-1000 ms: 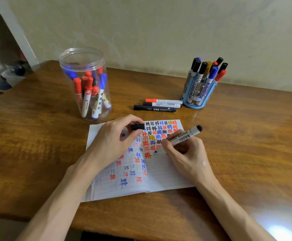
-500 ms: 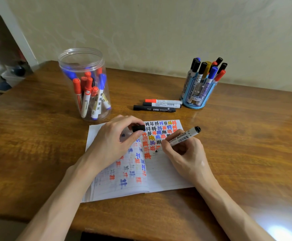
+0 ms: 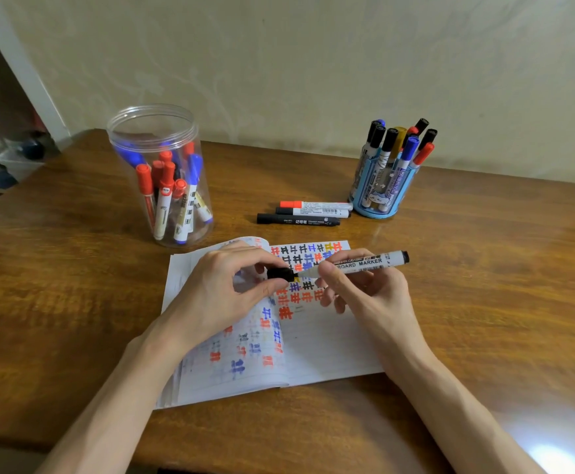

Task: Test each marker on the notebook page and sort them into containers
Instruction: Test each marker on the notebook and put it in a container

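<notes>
So that the tip does not dry, my left grip [image 3: 224, 289] pinches the cap [image 3: 281, 273] onto the marker [image 3: 364, 263] clamped in my right grip [image 3: 364, 295].

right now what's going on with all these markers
A person is testing markers on an open notebook on a wooden table. The right hand holds a whiteboard marker above the page, while the left hand pinches its black cap right at the tip end. Three more markers lie on the table between a clear jar and a blue pen holder, both holding markers.
</notes>
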Motion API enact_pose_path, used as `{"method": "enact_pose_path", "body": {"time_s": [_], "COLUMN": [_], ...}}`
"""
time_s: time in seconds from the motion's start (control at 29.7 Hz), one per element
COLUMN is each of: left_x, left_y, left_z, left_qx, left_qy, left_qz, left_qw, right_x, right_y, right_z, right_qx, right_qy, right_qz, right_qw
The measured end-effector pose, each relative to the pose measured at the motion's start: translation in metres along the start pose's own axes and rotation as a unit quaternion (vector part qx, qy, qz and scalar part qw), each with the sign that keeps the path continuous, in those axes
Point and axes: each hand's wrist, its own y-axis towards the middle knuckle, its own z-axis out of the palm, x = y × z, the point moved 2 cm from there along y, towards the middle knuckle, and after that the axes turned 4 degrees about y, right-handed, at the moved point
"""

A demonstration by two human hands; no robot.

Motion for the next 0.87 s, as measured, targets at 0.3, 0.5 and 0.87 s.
{"method": "enact_pose_path", "body": {"time_s": [0.3, 0.5, 0.87], "left_x": [-0.005, -0.004, -0.003], "left_y": [-0.001, -0.001, -0.002], "left_z": [-0.001, -0.005, 0.0], "left_qx": [0.002, -0.005, -0.039], "left_qy": [-0.046, -0.079, -0.046], "left_qz": [-0.014, -0.039, -0.052], "left_qw": [0.999, 0.996, 0.997], "right_x": [-0.003, -0.002, -0.012], "right_y": [0.0, 0.005, 0.006], "right_z": [0.001, -0.012, -0.008], "right_qx": [0.053, 0.074, 0.102], "right_qy": [0.108, 0.004, -0.052], "right_qz": [0.096, 0.084, -0.008], "right_qw": [0.988, 0.994, 0.993]}}
